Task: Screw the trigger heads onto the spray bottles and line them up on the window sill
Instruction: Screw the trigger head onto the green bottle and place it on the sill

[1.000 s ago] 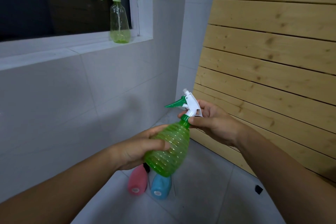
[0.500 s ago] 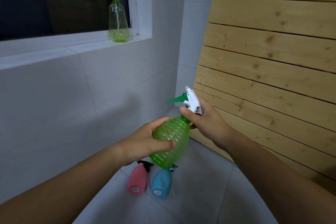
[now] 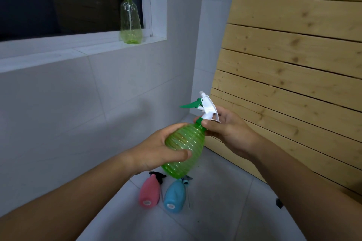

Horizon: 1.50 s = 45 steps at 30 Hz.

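A ribbed green spray bottle [image 3: 186,147] tilts in mid-air, its round body wrapped by my left hand [image 3: 156,150]. My right hand [image 3: 225,131] pinches the collar of its white trigger head with green lever [image 3: 205,106], which sits on the bottle's neck. A pale green bottle [image 3: 130,19] with a grey and green trigger head stands upright at the right end of the white window sill [image 3: 58,49]. On the floor below lie a pink bottle [image 3: 149,191] and a blue bottle [image 3: 175,195], each with a trigger head beside its neck.
A slatted wooden panel [image 3: 293,64] leans against the wall on the right. White tiled wall runs under the sill, grey tiled floor below. A small dark object [image 3: 279,203] lies on the floor by the panel's foot.
My right hand has shifted its grip around the trigger head's collar, and the bottle is held slightly higher. The floor bottles and the sill bottle have not moved.
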Tool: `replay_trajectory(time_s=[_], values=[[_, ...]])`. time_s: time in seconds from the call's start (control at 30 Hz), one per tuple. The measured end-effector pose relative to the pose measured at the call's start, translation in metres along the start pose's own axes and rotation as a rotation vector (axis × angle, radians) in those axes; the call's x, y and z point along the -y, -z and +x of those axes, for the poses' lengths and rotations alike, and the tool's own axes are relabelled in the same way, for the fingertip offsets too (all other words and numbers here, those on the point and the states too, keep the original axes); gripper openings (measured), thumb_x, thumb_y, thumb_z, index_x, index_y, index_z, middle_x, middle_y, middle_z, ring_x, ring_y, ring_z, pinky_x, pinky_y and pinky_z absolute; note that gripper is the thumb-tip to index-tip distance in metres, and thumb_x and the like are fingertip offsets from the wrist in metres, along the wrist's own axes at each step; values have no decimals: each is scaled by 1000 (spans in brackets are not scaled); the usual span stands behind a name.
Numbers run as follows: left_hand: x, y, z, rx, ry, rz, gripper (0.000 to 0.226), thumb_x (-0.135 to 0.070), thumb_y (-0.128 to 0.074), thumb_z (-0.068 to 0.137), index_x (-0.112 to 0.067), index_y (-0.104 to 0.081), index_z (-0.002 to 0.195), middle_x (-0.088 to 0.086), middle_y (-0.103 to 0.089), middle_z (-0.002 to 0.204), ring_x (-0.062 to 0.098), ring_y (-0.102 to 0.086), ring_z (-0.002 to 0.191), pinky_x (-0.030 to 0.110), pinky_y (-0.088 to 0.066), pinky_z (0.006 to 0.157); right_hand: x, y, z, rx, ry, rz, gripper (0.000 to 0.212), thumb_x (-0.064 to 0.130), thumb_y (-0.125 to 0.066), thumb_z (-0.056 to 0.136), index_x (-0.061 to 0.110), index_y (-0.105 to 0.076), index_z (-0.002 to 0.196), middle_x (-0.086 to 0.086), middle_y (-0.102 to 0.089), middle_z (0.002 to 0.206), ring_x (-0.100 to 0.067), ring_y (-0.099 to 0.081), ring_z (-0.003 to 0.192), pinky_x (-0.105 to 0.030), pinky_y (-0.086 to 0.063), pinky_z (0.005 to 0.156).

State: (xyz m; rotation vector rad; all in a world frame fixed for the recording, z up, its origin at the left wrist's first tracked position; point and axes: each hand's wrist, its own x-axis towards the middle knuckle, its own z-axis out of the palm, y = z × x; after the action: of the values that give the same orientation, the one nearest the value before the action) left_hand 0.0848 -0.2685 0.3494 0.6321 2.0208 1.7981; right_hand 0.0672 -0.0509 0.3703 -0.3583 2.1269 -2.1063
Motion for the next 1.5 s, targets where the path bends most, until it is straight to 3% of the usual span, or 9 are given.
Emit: replay_trajectory(time_s=[0.17,0.37,0.57,0.67,0.83,0.97,1.1,1.23,1.5], values=[[2,-4,1,20,-12,19,53,-10,-77,82,-43,-65,122,7,-73,119,28,-69,111,35,-60,90,-4,-6,0,-86,0,-170,24,28,-65,92,14,-64,112,-1,-65,87,-13,-64,79,-44,-57,81],[2,-4,3,4,-22,5,54,-9,-77,81,-41,-65,122,12,-71,119,23,-71,106,36,-59,90,-1,4,0,13,-14,91,26,2,-60,92,14,-64,115,-14,-68,100,-22,-66,89,-32,-56,80],[4,-6,3,21,-24,13,53,-9,-78,82,-39,-64,124,10,-72,120,30,-68,111,39,-59,91,-5,-1,1,-77,-8,-140,28,27,-67,90,14,-64,115,-6,-66,91,-17,-66,84,-43,-58,85],[4,-5,4,18,-34,-14,55,-13,-79,80,-38,-63,126,12,-71,121,33,-67,113,43,-58,94,-2,0,1,-41,8,27,25,11,-66,90,16,-65,115,-12,-65,96,-18,-67,85,-30,-57,76],[6,-6,4,19,-44,11,53,-12,-78,81,-38,-64,124,11,-71,120,31,-69,111,43,-59,92,-5,1,2,-69,45,-25,29,5,-71,86,9,-66,114,-16,-71,93,-22,-69,84,-33,-59,83],[5,-5,4,8,-11,-54,55,-18,-80,78,-41,-63,125,7,-74,118,27,-71,109,33,-61,84,-6,-3,4,-112,-7,167,11,12,-73,83,8,-71,93,-5,-71,79,-21,-68,78,-27,-57,74],[7,-7,7,-45,72,-135,61,-30,-86,64,-27,-64,121,9,-76,109,24,-74,97,39,-61,82,-6,-3,4,43,-84,361,24,20,-70,84,6,-68,102,-12,-75,105,-23,-71,96,-35,-56,84],[8,-6,7,-11,66,-153,35,-20,-83,74,-27,-74,106,4,-78,100,20,-75,90,31,-60,73,-6,-6,4,67,-61,348,28,24,-71,79,7,-71,102,-12,-75,107,-22,-71,95,-34,-56,85],[11,-11,9,-144,-16,34,48,-16,-85,73,-17,-61,114,-13,-75,84,4,-72,80,19,-56,67,-16,-12,10,-46,24,264,14,17,-67,85,10,-78,88,-8,-77,95,-19,-70,88,-30,-55,85]])
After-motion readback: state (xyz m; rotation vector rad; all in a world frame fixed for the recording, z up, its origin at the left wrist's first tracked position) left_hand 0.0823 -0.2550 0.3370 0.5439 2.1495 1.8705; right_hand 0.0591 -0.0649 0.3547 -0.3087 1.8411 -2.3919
